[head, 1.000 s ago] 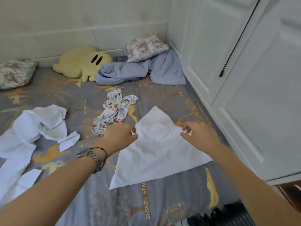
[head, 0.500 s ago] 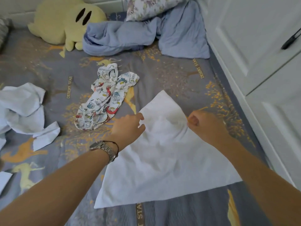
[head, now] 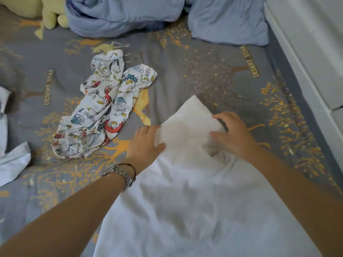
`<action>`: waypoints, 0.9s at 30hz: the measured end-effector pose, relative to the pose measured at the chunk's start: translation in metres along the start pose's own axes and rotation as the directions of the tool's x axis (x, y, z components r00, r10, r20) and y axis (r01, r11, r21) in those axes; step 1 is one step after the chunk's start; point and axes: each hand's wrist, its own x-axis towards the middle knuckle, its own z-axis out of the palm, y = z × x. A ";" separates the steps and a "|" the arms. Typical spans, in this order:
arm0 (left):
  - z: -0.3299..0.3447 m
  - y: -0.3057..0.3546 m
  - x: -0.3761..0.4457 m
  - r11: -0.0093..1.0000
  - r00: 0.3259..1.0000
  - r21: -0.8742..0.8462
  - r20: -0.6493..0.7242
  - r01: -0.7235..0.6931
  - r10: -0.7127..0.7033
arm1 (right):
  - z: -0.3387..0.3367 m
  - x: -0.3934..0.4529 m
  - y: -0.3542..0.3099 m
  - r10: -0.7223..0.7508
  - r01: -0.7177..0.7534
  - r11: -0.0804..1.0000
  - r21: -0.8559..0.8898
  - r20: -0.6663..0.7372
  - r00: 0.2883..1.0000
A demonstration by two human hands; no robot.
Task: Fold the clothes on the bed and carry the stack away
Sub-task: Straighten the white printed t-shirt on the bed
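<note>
A white cloth (head: 185,191) lies spread on the grey patterned bed (head: 213,71), its far corner pointing away from me. My left hand (head: 146,143) rests at the cloth's left edge near that corner, fingers straight and thumb lying on the fabric. My right hand (head: 233,136) presses on the right edge with its fingers spread. A crumpled cartoon-print garment (head: 104,112) lies left of the cloth, apart from it. More white clothing (head: 13,164) sits at the left border, partly cut off.
A rumpled blue blanket (head: 120,15) and a blue pillow (head: 228,21) lie at the head of the bed beside a yellow plush toy (head: 52,15). White cabinet doors (head: 315,34) run along the bed's right side.
The view has dipped and moved closer to the bed. Both hands went from curled pinches on the white cloth to lying flatter on it near its far corner.
</note>
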 end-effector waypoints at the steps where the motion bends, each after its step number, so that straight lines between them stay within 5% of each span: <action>1: 0.003 -0.002 0.005 0.999 0.999 -0.041 -0.001 0.032 -0.032 | 0.005 0.009 0.003 0.013 -0.013 1.000 0.011 0.013 1.000; 7: 0.017 -0.017 0.025 0.973 0.997 -0.220 0.045 0.076 -0.067 | 0.022 0.036 0.016 0.117 -0.127 0.987 0.101 0.101 0.988; 13: 0.018 -0.022 0.034 0.926 0.998 -0.374 0.046 0.060 -0.046 | 0.024 0.036 0.018 0.102 -0.108 0.969 0.221 0.039 0.994; 20: 0.004 -0.022 0.018 0.920 1.000 -0.392 0.001 0.022 -0.023 | 0.012 0.002 0.008 0.005 0.009 0.950 0.314 -0.041 0.999; 27: -0.023 -0.027 -0.032 0.896 0.999 -0.442 0.035 0.030 -0.016 | 0.003 -0.052 -0.026 0.059 -0.037 0.865 0.501 -0.028 0.998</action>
